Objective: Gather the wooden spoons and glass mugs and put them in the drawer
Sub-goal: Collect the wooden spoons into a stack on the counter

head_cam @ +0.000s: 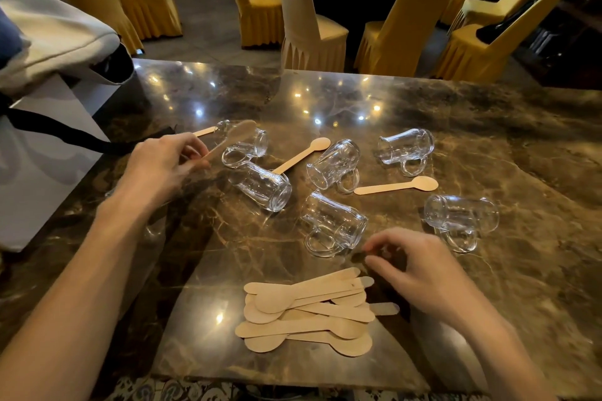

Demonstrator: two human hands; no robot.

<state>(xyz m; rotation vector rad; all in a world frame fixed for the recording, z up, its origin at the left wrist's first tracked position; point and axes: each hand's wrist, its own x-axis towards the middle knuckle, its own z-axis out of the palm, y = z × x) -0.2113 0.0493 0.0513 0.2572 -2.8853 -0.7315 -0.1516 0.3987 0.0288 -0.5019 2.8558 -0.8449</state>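
The wooden spoons are the easy part from where I'm sitting: thin, flat, stiff and featherlight, so a pinch anywhere along the handle does it. Most already sit in a pile (306,312) at the near edge of the bench (488,127), with a few loose ones further out, like the one (395,186) lying among the mugs. My left hand (163,163) is pinched on the handle of one spoon (233,138), lifted off the surface. My right hand (420,267) hovers just beside the pile, fingers curled, holding nothing as far as I can tell.

The glass mugs are the worry. Six of them, all tipped on their sides, smooth, heavy-ish, breakable, and on polished marble they'll probably roll. I'd hook the loop handle, e.g. on the nearest mug (332,225). No drawer in view.
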